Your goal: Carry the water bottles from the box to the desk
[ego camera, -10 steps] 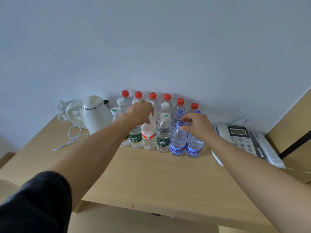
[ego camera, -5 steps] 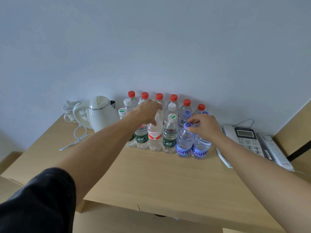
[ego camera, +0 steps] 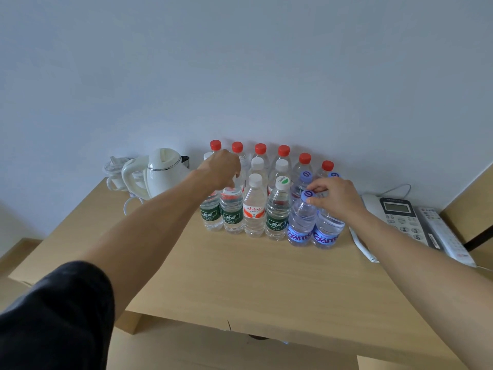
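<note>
The water bottles point(ego camera: 266, 193) stand upright in tight rows at the far middle of the bench point(ego camera: 240, 276), the back row of red caps just beside the wall point(ego camera: 240, 62). A broad bare stretch of pale wood-grain top lies between the bottles and the near edge. To the left, a smooth cream kettle point(ego camera: 162, 170) sits near the far edge, apart from the bottles; to the right, a grey phone point(ego camera: 397, 213) and a white remote point(ego camera: 442, 236) lie close to the right edge.

The left hand point(ego camera: 221, 169) reaches over the left bottles, fingers curled down on the top of a green-labelled bottle point(ego camera: 231, 209); whether its grip closes on the cap I cannot tell. The right hand point(ego camera: 336, 197) rests over the near right blue-labelled bottle point(ego camera: 326, 228), and its fingertips point(ego camera: 310, 200) pinch the lilac cap of the neighbouring clear ribbed bottle point(ego camera: 300, 222).
</note>
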Tool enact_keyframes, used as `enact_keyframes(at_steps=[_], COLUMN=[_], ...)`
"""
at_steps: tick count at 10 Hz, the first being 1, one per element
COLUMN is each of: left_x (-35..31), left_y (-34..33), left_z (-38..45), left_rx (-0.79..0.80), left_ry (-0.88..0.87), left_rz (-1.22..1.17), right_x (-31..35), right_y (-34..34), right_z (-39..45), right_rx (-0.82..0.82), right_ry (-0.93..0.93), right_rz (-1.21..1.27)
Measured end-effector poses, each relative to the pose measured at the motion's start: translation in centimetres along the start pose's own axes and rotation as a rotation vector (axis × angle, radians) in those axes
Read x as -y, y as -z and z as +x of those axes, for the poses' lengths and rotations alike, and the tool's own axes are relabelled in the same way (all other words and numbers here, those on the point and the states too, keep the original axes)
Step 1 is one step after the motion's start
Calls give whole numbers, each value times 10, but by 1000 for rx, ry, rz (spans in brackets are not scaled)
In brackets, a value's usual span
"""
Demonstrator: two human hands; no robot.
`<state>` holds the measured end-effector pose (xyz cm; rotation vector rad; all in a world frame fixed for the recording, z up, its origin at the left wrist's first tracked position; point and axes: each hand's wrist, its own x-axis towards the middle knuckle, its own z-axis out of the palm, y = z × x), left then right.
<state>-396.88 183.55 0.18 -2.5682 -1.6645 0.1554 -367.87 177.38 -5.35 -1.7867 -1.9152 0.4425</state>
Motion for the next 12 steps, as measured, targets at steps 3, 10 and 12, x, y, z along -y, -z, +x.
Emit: enact_keyframes(at_steps=[3, 10, 12], left_x=[32, 64, 69], left_y=[7, -25, -27], left_z=[-9, -4, -8], left_rx=[-89, -8, -57], left_ry=[120, 163, 169], left_rz=[-12, -133, -139], right_x=[0, 8, 14], right_y=[-2, -5, -4], right_z=[-4, -5, -6], right_rx=[-23, -30, -17], right_ry=[-13, -69, -123], right_rz=[0, -9, -10])
